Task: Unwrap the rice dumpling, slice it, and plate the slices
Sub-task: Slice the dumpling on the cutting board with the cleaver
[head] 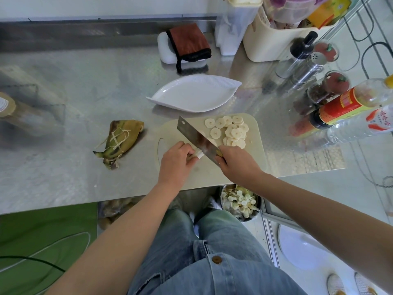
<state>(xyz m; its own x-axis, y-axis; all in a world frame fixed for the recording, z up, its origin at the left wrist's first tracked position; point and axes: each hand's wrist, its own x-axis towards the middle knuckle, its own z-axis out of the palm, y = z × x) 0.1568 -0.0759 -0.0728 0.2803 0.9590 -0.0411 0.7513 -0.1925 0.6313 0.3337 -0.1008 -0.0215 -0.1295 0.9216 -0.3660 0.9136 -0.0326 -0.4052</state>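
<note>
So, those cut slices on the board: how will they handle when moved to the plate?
Probably soft and sticky: the slices lie overlapped in a clump, so some may lift together. Thin and flat, they should not roll, but could bend or tear when pinched.
</note>
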